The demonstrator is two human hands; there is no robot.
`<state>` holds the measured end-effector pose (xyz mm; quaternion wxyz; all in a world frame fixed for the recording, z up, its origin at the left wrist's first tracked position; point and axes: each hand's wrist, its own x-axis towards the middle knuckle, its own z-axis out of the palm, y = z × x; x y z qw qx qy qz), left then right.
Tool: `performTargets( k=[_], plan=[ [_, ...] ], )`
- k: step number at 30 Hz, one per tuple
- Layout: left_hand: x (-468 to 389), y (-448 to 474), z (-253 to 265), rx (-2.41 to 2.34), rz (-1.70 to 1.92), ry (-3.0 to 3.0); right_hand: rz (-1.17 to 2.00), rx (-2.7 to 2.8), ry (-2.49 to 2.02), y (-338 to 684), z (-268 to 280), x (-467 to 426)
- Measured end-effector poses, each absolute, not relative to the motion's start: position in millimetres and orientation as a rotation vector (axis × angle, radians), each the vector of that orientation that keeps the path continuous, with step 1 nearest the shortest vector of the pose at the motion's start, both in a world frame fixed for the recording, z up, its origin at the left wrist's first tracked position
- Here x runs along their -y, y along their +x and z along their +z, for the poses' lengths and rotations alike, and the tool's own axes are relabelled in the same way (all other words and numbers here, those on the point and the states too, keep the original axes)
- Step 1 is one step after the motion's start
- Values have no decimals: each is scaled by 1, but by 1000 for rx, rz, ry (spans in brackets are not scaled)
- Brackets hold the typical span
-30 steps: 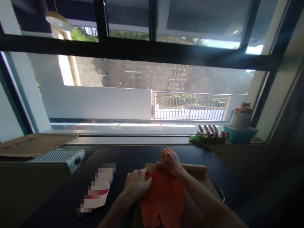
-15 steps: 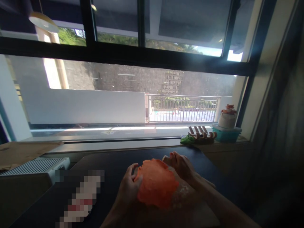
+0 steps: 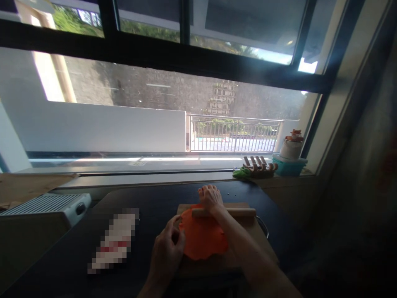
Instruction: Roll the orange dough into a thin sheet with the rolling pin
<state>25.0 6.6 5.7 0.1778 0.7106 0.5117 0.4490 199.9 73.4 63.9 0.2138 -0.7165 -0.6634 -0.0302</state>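
Note:
A flat orange sheet of dough with an uneven edge lies on a tan board. At its left edge is my left hand, fingers curled and thumb closed towards them, pinching the rim. A wooden rolling pin lies crosswise over the sheet's far part and sticks out to the right over the board. My right hand presses palm-down on the pin's left part, its fingers stretched forward past it. My right forearm covers part of the sheet and board.
The board lies on a dark table, with a blurred-out item to the left. A grey ridged appliance stands further left. On the windowsill are a brown slatted holder, a green item and a teal box bearing a white bottle.
The raised orange sheet now lies flat on the board. My right hand has come left and forward onto the pin, which now lies across the sheet. My left hand stays at the left edge.

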Motion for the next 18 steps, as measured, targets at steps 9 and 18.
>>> performTargets(
  k=[9, 18],
  plan=[
    [-7, 23, 3, -1398, 1301, 2006, -70, 2001, -1858, 184, 46, -15],
    [-5, 21, 3, -1379, 1282, 1950, 51, 1793, -2132, 197, 65, -75]
  ],
)
